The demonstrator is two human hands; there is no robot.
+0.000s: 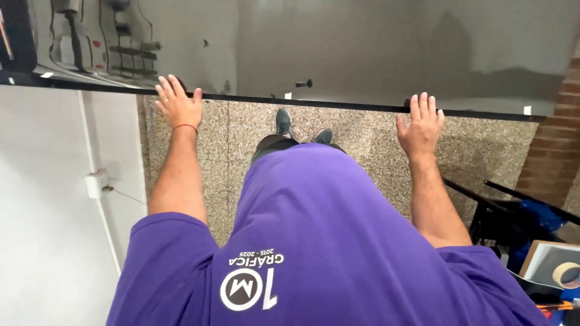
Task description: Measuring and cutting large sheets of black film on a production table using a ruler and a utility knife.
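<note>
Hands flat on the glossy sheet point(362, 54), near its dark front edge: your left hand point(178, 102) at the left end, your right hand point(421, 124) well apart to the right. Each grip is spread, fingers extended, pinching nothing. Speckled floor point(362, 139) below.

Sheet point(362, 54) under both hands: glossy grey, mirror-like, black edge; floor point(362, 139) below the hands: speckled beige-brown; shirt point(338, 241): purple, white print; band point(186, 127) at the left hand point(179, 104) wrist: orange-red; wall point(556, 151) beyond the right hand point(421, 125): red brick; shoes point(284, 122): dark grey.
</note>
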